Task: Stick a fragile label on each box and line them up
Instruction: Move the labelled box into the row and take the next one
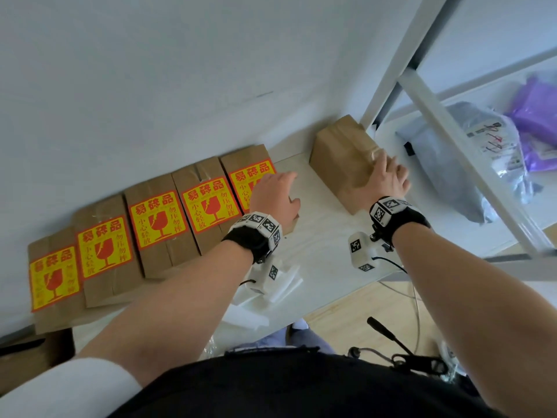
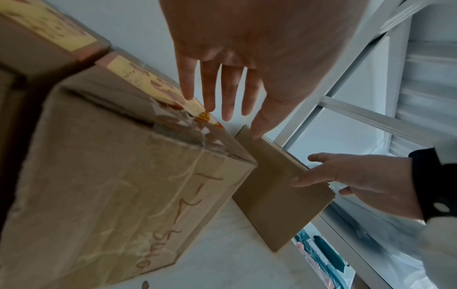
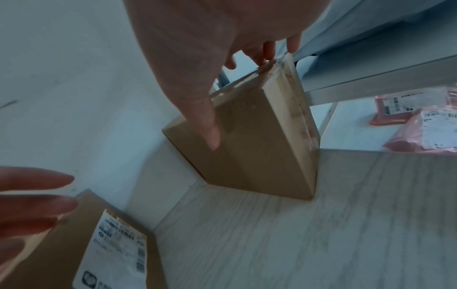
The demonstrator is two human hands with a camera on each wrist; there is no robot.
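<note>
Several brown boxes with red-and-yellow fragile labels [image 1: 156, 218] stand in a row along the wall. My left hand [image 1: 275, 194] hovers with straight fingers over the rightmost labelled box [image 1: 241, 164], which also shows in the left wrist view [image 2: 118, 176] below my left hand [image 2: 227, 105]. To the right stands an unlabelled box [image 1: 340, 155], apart from the row. My right hand [image 1: 382, 179] grips it. In the right wrist view my right hand [image 3: 239, 97] has its thumb on the side face of the unlabelled box [image 3: 252, 148] and its fingers over the far top edge.
A white shelf frame [image 1: 437, 122] rises right beside the unlabelled box, with grey [image 1: 458, 164] and purple [image 1: 536, 122] parcel bags on its shelf. White backing papers [image 1: 271, 300] lie near the front edge of the table [image 1: 319, 242]. The wall runs behind the boxes.
</note>
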